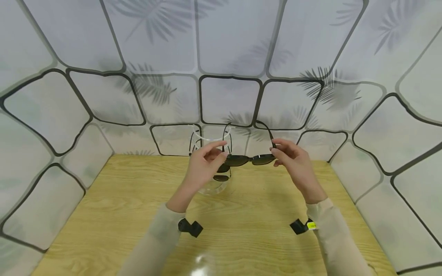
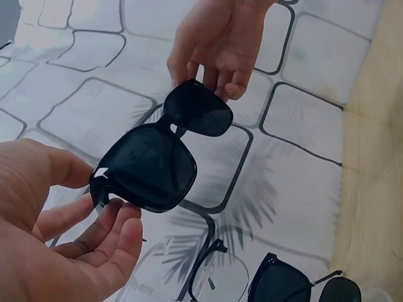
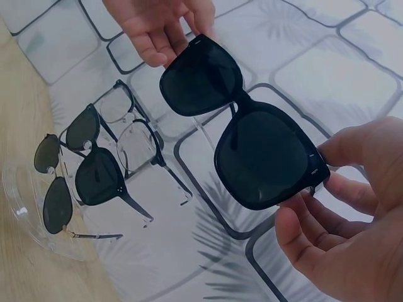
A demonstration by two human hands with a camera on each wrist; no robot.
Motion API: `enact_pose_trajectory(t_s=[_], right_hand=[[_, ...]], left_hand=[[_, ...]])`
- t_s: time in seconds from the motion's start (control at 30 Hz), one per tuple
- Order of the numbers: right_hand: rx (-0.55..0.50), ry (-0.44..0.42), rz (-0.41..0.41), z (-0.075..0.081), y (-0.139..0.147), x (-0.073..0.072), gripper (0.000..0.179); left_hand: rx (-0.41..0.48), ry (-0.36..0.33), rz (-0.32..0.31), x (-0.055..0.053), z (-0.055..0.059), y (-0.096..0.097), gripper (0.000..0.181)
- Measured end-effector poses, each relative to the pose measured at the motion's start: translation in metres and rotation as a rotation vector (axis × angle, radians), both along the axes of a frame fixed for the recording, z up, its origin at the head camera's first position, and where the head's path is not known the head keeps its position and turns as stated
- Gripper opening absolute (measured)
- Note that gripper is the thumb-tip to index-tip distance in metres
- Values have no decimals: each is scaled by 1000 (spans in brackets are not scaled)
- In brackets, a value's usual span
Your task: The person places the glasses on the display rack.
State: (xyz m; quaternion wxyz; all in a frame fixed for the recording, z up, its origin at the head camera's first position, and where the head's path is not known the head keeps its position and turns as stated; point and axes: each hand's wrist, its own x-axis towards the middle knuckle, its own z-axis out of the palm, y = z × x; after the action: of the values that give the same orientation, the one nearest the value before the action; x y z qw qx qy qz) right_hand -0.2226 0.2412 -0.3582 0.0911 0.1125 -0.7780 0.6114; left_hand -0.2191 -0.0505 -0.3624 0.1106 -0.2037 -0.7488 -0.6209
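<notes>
Between the two hands, above the far middle of the wooden surface [image 1: 138,214], a pair of black sunglasses [image 1: 249,159] is held level in the air. Each hand takes one outer corner of the frame: the left hand [image 1: 203,165] pinches its end between thumb and curled fingers [image 2: 101,229], and the right hand [image 1: 293,161] does the same at the other end, fingertips [image 3: 343,192] closed on the edge by the hinge. Neither grip touches the dark lenses. The frame looks light and fairly stiff, likely plastic, with glossy lenses that would smear or scratch easily, so the corners and the temples seem the safest places to hold; the thin arms [image 1: 267,132], folded out toward the wall, would probably bend if squeezed hard.

Just beyond and below the left hand stands a clear display stand [image 1: 210,188] carrying other glasses: dark-lensed pairs [image 3: 94,170] and clear-lensed frames [image 3: 135,141] hang close together on it. That stand is the nearest obstacle, close under the held pair. A patterned backdrop [image 1: 228,46] of dark-edged panels and leaf shadows rises behind and at both sides
</notes>
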Motion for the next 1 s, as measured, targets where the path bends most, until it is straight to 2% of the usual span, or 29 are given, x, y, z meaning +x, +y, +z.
enact_pose_trajectory(t_s=[0.23, 0.37, 0.67, 0.87, 1.0], right_hand=[[36, -21, 16, 2, -12, -6, 41], [27, -25, 33, 4, -18, -8, 42], [0, -30, 69, 4, -33, -12, 41], [-2, -51, 70, 0, -43, -14, 42], [3, -50, 70, -1, -48, -16, 45]], left_hand=[[-14, -15, 19, 0, 5, -16, 36], [-26, 3, 31, -2, 6, -23, 36], [6, 8, 53, -4, 7, -36, 36], [18, -17, 71, -4, 7, -43, 36], [22, -9, 88, -5, 7, -48, 34]])
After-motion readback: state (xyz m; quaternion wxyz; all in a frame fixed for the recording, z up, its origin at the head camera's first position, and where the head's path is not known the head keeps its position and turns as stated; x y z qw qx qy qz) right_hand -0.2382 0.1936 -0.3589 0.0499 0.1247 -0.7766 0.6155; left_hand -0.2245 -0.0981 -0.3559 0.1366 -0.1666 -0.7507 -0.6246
